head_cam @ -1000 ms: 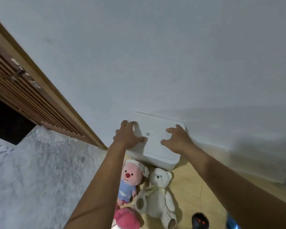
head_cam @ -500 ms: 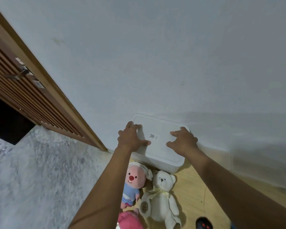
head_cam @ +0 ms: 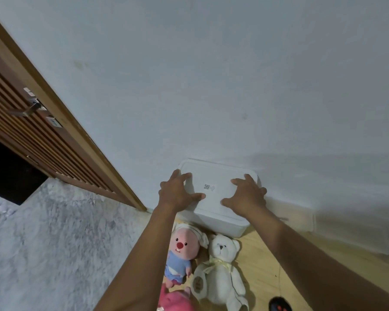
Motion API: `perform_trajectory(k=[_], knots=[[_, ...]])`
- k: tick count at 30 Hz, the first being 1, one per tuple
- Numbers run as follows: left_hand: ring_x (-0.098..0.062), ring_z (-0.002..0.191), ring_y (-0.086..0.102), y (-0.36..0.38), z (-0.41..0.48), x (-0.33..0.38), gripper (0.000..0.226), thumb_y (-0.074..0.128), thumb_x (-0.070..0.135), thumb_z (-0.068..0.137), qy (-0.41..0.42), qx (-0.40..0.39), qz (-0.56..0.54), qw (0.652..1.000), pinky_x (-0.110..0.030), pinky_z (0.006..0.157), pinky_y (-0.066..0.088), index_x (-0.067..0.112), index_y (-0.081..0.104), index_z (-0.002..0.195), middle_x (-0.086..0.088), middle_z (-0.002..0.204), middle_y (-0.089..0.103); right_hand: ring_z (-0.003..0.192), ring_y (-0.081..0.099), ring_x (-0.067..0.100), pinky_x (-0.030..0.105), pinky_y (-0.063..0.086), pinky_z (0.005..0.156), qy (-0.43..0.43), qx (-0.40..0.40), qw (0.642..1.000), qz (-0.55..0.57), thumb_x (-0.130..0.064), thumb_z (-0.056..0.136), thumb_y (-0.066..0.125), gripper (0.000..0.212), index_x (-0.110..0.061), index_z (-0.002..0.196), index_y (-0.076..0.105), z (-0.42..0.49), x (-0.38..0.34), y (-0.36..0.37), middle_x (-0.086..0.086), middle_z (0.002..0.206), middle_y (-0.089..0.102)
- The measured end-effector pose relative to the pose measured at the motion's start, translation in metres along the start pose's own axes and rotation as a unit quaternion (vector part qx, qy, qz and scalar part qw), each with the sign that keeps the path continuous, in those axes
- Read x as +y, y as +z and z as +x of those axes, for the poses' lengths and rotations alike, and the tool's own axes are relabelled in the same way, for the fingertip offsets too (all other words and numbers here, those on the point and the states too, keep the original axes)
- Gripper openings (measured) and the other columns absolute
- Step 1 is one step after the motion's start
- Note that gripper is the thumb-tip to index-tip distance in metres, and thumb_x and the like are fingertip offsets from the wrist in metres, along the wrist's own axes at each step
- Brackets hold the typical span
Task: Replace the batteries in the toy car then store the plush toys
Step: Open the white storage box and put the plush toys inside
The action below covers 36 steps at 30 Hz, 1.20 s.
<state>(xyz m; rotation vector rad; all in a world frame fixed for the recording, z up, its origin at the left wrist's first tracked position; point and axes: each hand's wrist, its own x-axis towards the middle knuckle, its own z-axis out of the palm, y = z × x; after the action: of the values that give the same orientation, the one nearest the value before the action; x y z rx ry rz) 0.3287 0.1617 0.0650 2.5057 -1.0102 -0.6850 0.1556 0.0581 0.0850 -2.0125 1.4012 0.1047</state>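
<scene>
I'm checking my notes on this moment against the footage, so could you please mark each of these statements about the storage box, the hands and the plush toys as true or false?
1. Both hands rest on the lid of the white storage box. True: the left hand and right hand lie spread on it.
2. The box lid is off. False: the lid sits closed on the box.
3. The white teddy bear is already inside the box. False: it lies on the wooden floor in front of the box.
4. A pink-faced plush in blue lies beside the teddy bear. True.
5. The box stands in the middle of the grey rug. False: it stands against the wall, off the rug.
</scene>
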Motion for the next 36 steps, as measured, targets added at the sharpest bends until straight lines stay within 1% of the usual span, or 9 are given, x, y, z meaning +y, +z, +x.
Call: perform_trajectory(k=[4,9,12,15,17,20,25,30,36], knots=[[-0.040,0.134,0.045,-0.006,-0.012,-0.001,0.089,0.075,0.074,0.073,0.052,0.052,0.030,0.997,-0.050,0.107,0.044,0.035,0.048,0.148,0.006,0.156,0.037,0.143,0.019,0.038,0.046,0.033,0.111,-0.035,0.048,0.998,-0.003,-0.052,0.083,0.070,0.078,-0.039,0.151,0.035,-0.022,0.001,0.001,-0.011,0.166,0.006],[-0.039,0.133,0.048,0.000,-0.043,0.026,0.093,0.054,0.088,0.068,0.102,0.109,0.081,0.985,-0.053,0.109,0.041,0.039,0.045,0.146,0.005,0.163,0.029,0.148,0.013,0.038,0.052,0.028,0.115,-0.084,0.092,0.992,0.007,-0.059,0.081,0.068,0.079,-0.045,0.150,0.033,-0.056,0.030,-0.014,-0.012,0.166,0.007],[-0.032,0.130,0.055,0.034,-0.064,0.062,0.085,0.059,0.080,0.072,0.185,0.115,0.101,0.971,-0.049,0.108,0.042,0.033,0.051,0.143,0.000,0.160,0.037,0.149,0.014,0.034,0.052,0.027,0.116,-0.052,0.116,0.992,0.018,-0.064,0.078,0.070,0.082,-0.045,0.150,0.034,-0.075,0.084,-0.033,-0.012,0.165,0.011],[-0.032,0.124,0.056,0.083,-0.091,0.112,0.083,0.054,0.080,0.072,0.234,0.062,0.116,0.963,-0.048,0.105,0.042,0.037,0.047,0.143,0.007,0.156,0.035,0.146,0.028,0.032,0.051,0.035,0.114,0.011,0.154,0.987,0.038,-0.069,0.068,0.072,0.086,-0.044,0.145,0.044,-0.096,0.159,-0.048,-0.007,0.162,0.024],[-0.033,0.131,0.050,0.124,-0.107,0.145,0.082,0.059,0.076,0.076,0.261,-0.010,0.133,0.956,-0.048,0.109,0.038,0.036,0.044,0.147,0.007,0.157,0.031,0.142,0.033,0.034,0.050,0.037,0.112,0.068,0.166,0.983,0.037,-0.068,0.065,0.073,0.086,-0.043,0.143,0.046,-0.115,0.210,-0.054,-0.006,0.160,0.026],[-0.032,0.141,0.042,0.185,-0.131,0.193,0.091,0.054,0.077,0.072,0.310,-0.105,0.153,0.933,-0.049,0.114,0.032,0.035,0.041,0.151,0.003,0.164,0.026,0.138,0.034,0.035,0.046,0.038,0.111,0.183,0.168,0.966,0.072,-0.061,0.069,0.076,0.083,-0.045,0.143,0.041,-0.150,0.280,-0.057,-0.013,0.157,0.024],[-0.039,0.146,0.026,0.268,-0.172,0.254,0.087,0.071,0.062,0.083,0.385,-0.232,0.187,0.874,-0.047,0.119,0.027,0.035,0.035,0.157,0.002,0.170,0.013,0.137,0.039,0.033,0.046,0.039,0.109,0.300,0.185,0.920,0.172,-0.061,0.062,0.073,0.082,-0.044,0.137,0.046,-0.201,0.376,-0.032,-0.010,0.153,0.030],[-0.037,0.148,0.019,0.328,-0.187,0.280,0.086,0.079,0.046,0.083,0.420,-0.317,0.225,0.820,-0.045,0.120,0.025,0.036,0.037,0.157,0.002,0.172,0.009,0.141,0.038,0.029,0.042,0.034,0.115,0.357,0.204,0.880,0.237,-0.048,0.070,0.080,0.076,-0.034,0.139,0.050,-0.240,0.426,-0.002,-0.001,0.154,0.029],[-0.036,0.155,0.014,0.380,-0.189,0.280,0.088,0.080,0.042,0.083,0.437,-0.365,0.264,0.779,-0.040,0.125,0.017,0.035,0.034,0.158,-0.003,0.173,0.005,0.144,0.033,0.026,0.040,0.032,0.117,0.372,0.157,0.888,0.220,-0.052,0.077,0.073,0.076,-0.036,0.144,0.042,-0.249,0.460,0.032,-0.001,0.160,0.017]])
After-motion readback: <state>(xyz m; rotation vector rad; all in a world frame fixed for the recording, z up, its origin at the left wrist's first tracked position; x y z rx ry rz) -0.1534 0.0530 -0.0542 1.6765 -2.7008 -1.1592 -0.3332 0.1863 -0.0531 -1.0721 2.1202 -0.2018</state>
